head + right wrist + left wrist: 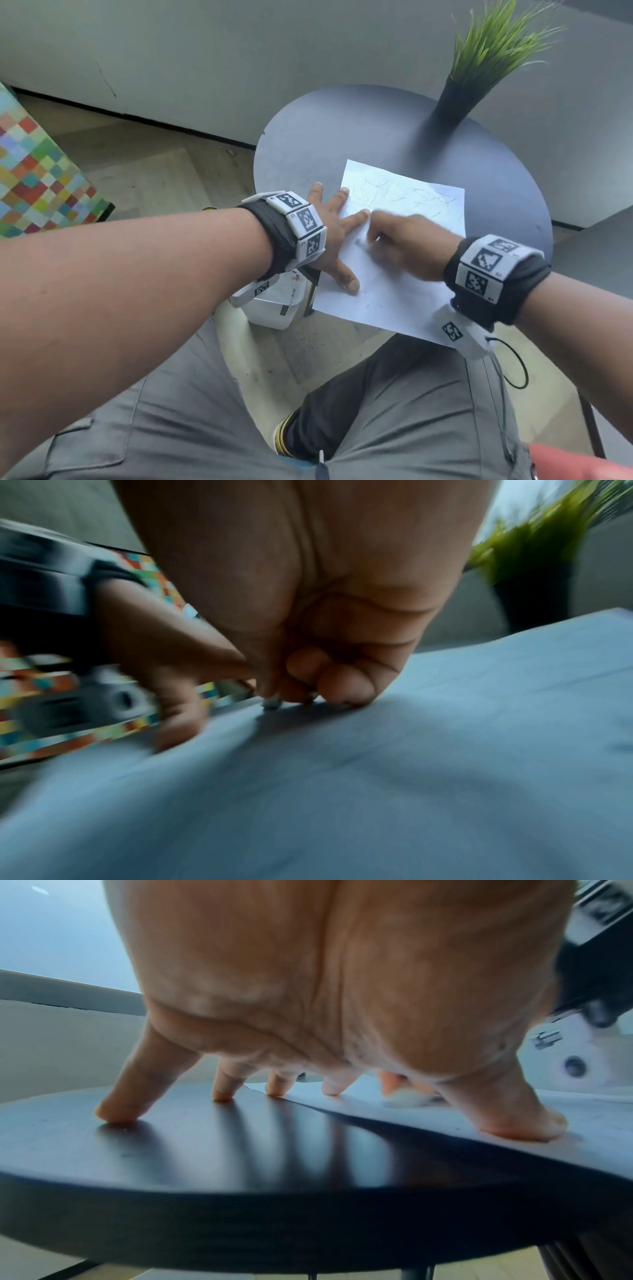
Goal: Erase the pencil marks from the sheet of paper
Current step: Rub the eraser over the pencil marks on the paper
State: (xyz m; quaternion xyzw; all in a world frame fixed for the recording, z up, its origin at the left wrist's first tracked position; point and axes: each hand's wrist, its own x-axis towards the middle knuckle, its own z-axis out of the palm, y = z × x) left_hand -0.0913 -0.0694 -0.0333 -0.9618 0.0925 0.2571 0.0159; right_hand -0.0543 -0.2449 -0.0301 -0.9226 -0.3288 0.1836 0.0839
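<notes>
A white sheet of paper (404,267) lies on the round dark table (342,137), and its near corner hangs over the edge. Faint pencil marks (411,198) cover its far part. My left hand (346,245) is spread flat; its thumb and some fingers press the sheet's left edge, while the others rest on the table (205,1150). My right hand (376,236), blurred, is curled and pinches a small white eraser (405,1097) against the paper (445,750). In the right wrist view the eraser (272,704) peeks out below the fingertips.
A tall black vase of green grass (452,99) stands at the table's far side. On the floor under the table's left edge sits a white container (274,308). A colourful checked block (37,164) stands at the far left. My legs are below the table.
</notes>
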